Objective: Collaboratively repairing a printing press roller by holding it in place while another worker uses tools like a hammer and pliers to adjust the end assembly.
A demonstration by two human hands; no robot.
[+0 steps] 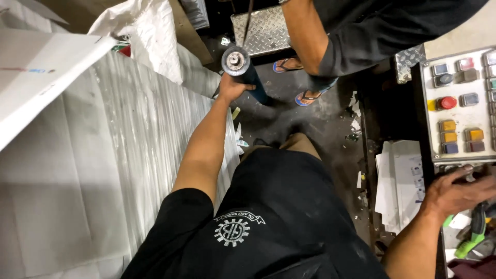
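Black shirt with a white gear print fills the bottom, closest to the lens. Left hand at 12 o'clock is wrapped around a dark roller shaft, metal end cap facing up, lower end angled down toward the dark floor. Right hand at 4 o'clock lies flat, fingers spread, holding nothing, just below the grey control panel with its red, yellow and blue buttons; green-handled tool right beside it. White sheeting covers 9 o'clock. Second person in sandals stands at 1 o'clock, near the shaft.
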